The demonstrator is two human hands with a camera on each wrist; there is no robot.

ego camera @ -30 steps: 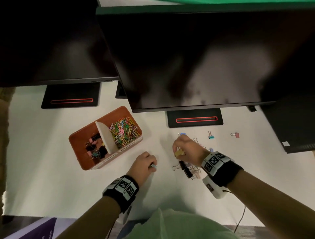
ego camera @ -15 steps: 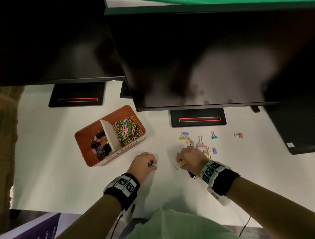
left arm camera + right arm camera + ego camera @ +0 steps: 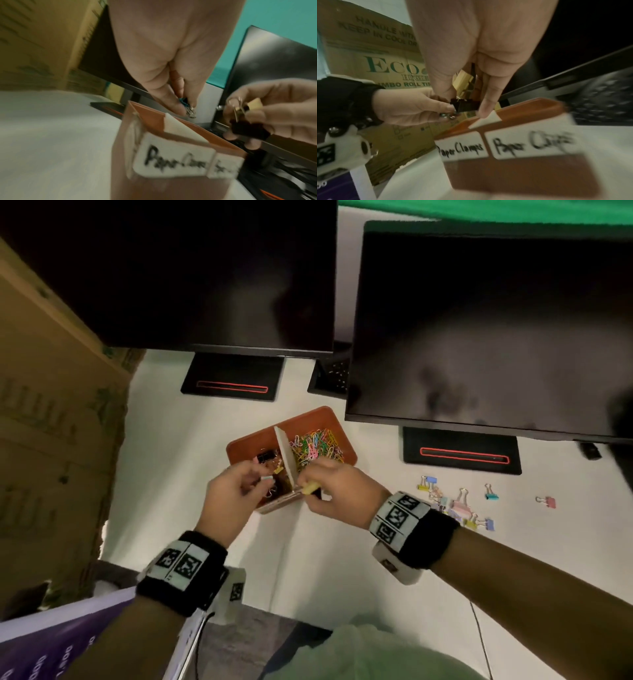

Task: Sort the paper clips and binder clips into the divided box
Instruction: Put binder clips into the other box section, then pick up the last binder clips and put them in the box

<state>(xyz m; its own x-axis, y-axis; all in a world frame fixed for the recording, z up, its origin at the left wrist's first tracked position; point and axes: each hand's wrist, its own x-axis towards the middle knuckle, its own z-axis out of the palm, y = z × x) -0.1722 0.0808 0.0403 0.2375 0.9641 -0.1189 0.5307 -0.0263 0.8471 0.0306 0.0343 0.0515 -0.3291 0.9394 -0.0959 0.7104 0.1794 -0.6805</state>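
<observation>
The orange divided box (image 3: 318,419) has a white divider (image 3: 283,450), with coloured paper clips (image 3: 315,446) in its right half and binder clips (image 3: 265,457) in its left half. My left hand (image 3: 262,482) hovers over the left half and pinches a small blue binder clip (image 3: 184,102) between thumb and fingertips. My right hand (image 3: 308,486) is at the box's near edge by the divider. It grips a yellow binder clip (image 3: 310,488) and a black binder clip (image 3: 464,105). The box's front labels read "Paper Clamps" (image 3: 460,148) and "Paper Clips" (image 3: 530,143).
Several loose coloured binder clips (image 3: 459,505) lie on the white table to the right of my right wrist, and a pink one (image 3: 548,502) lies farther right. Two dark monitors (image 3: 479,337) on black bases (image 3: 460,451) overhang the back. A cardboard carton (image 3: 51,405) stands at the left.
Both hands have lifted off the table and moved to the box with their clips. The right hand left the loose pile, now holding a black clip along with the yellow one.
</observation>
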